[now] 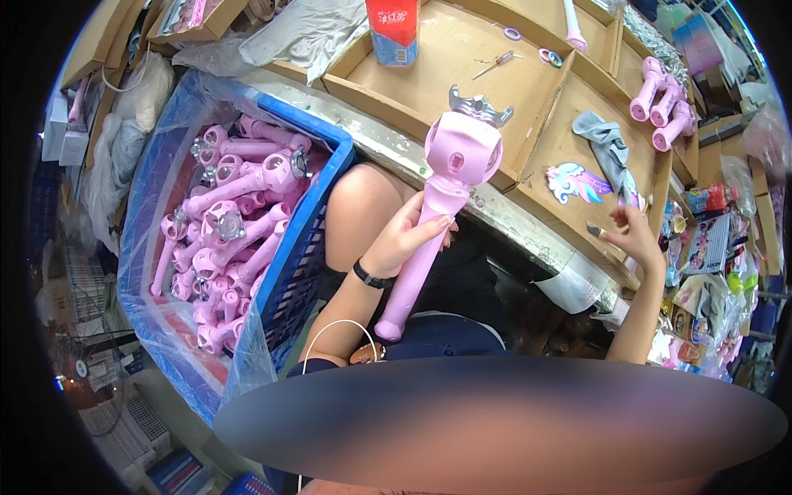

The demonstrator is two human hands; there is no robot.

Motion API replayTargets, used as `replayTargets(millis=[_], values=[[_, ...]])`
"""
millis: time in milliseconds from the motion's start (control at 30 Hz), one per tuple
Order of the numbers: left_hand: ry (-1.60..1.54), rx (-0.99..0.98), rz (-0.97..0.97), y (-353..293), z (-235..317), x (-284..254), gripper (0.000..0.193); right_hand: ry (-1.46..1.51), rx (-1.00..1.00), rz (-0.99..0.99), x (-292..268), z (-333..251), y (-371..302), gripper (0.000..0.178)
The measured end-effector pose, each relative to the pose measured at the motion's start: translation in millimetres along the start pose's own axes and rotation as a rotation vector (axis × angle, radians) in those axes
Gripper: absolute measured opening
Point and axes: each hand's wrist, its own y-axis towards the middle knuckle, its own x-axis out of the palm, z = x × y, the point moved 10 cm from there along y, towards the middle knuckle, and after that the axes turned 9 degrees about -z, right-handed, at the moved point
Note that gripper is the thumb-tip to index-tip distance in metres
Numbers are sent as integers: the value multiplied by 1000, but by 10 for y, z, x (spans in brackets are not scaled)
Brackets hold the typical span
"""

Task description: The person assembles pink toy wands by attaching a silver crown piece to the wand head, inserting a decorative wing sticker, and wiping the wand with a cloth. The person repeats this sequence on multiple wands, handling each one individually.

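My left hand [411, 237] is wrapped round the handle of a pink toy wand [463, 148]. The wand is tilted, its round head up and away from me, with a silver crown on top and an oval opening in the front. My right hand [631, 235] is over the near right edge of the cardboard tray [474, 78], thumb and fingers apart. A dark cover or mark shows at its thumb tip. Close to those fingers are pastel wing-shaped pieces [579, 182] and a crumpled grey cloth [605, 144].
A blue crate [342, 148] lined with clear plastic stands at my left, filled with pink wands [239, 223]. The tray also bears a red and blue pouch [393, 33], a screwdriver [495, 63] and tape rolls [549, 58]. Several pink wand parts [664, 103] lie at far right.
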Motion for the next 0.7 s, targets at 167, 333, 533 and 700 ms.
replayTargets(millis=[167,333,533,700], values=[[-23,-4,-8,110,-1,17,39,62,50,-15,187,202,-100,33],[-50,22,-69,175,36,58,42,193,67,8,241,257,-120,25],[-88,-29,-55,193,-7,33,45,101,43,160,152,227,-149,20],[-249,-81,-111,181,-20,108,56,-114,-60,320,28,82,-205,17]])
